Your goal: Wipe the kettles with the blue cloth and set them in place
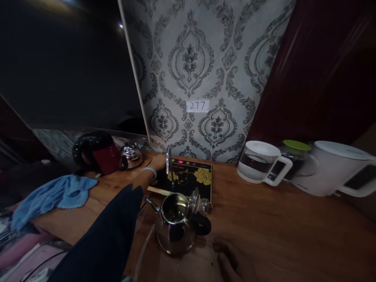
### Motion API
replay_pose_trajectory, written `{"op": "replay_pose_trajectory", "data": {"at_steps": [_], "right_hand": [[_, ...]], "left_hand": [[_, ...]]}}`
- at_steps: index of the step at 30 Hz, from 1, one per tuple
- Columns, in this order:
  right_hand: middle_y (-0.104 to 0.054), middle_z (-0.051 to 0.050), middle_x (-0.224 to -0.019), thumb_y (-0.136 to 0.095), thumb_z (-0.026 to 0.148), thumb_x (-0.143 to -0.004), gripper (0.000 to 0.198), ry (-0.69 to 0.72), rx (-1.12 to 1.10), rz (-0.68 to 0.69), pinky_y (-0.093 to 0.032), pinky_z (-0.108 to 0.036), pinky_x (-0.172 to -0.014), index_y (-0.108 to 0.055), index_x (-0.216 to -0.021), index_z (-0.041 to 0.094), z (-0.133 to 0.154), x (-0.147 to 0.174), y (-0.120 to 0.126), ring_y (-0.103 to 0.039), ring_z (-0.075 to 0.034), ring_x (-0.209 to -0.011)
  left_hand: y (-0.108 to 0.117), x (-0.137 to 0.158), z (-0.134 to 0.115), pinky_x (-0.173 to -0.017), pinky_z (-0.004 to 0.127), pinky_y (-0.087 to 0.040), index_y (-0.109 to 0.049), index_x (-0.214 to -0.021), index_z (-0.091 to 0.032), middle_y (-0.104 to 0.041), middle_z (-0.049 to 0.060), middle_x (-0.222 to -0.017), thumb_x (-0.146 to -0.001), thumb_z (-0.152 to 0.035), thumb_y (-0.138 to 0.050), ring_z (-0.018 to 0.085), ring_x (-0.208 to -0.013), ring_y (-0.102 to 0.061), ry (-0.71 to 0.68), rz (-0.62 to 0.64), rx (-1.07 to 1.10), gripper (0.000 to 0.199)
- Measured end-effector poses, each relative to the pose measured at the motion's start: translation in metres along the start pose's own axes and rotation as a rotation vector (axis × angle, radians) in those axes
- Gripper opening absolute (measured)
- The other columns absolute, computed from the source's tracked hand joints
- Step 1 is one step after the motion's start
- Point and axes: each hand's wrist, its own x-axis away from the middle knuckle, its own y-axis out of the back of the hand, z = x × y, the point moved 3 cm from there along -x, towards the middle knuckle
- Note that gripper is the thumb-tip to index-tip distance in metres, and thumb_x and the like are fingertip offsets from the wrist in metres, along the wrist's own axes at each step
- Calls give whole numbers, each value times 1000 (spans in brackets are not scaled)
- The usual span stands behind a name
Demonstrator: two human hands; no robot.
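left hand (160,161) reaches to the slim metal spout (168,159) at the black floral induction plate's (188,178) rear edge; grip unclear. right hand (226,260) lies flat beside the open shiny steel kettle (176,223), before the plate.

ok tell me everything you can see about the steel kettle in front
The steel kettle is a small, shiny, rounded pot of polished metal standing upright on the wooden table, just in front of the black flower-printed cooktop. Its hinged glass lid is tipped open to the right, showing a pale, reflective inside. A thin curved spout points left toward the dark sleeve; a black handle sits on its right. Neither hand touches it.
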Motion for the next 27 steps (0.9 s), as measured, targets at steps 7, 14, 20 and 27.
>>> {"op": "replay_pose_trajectory", "data": {"at_steps": [7,14,20,27], "right_hand": [[-77,-8,-95,-51,45,-86,34,-5,15,9,-57,-32,-85,-75,-93,23,4,0,1,-72,-24,-93],[-77,-9,-93,-52,45,-86,33,7,3,-6,-58,-31,-82,-75,-93,23,7,0,1,-73,-24,-90],[-77,-8,-94,-52,48,-87,34,-9,7,10,-58,-31,-83,-75,-93,24,5,1,1,-73,-24,-91],[-77,-8,-97,-53,42,-85,30,-39,0,21,-57,-32,-86,-75,-94,24,7,1,3,-72,-24,-94]], "left_hand": [[2,-1,5,-102,30,-48,-75,-108,-16,-74,14,-113,-83,-9,-51,23,-112,-67,-9,37,-17,35],[0,-4,4,-102,30,-48,-77,-103,-18,-74,12,-110,-83,-11,-52,22,-109,-68,-11,55,-21,33],[-2,-4,4,-105,31,-45,-75,-109,-17,-74,14,-109,-80,-9,-55,24,-114,-66,-33,45,-5,35],[-1,1,5,-103,31,-46,-70,-117,-15,-73,14,-112,-79,-7,-53,23,-112,-65,7,-14,69,42]]}}
